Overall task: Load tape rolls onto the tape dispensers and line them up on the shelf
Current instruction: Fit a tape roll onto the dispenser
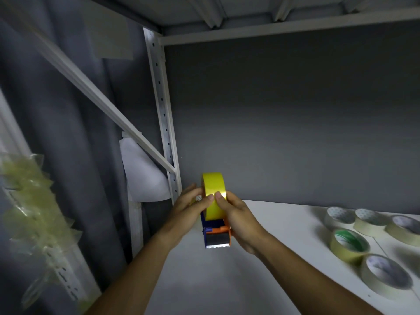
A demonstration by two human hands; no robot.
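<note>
A yellow tape roll [213, 187] sits on a blue and orange tape dispenser [217, 235], held above the left end of the white shelf [284, 223]. My left hand [191, 208] holds the roll's left side, thumb on its face. My right hand [238, 214] grips the right side of roll and dispenser, its thumb pressed on the tape beside the left thumb. The dispenser's toothed blade points toward me.
Several loose tape rolls lie at the shelf's right: pale ones [341, 218] [386, 276] and one with a green core [350, 244]. A white perforated upright [163, 114] stands left of the shelf. Strips of used tape [34, 201] hang on a post at far left.
</note>
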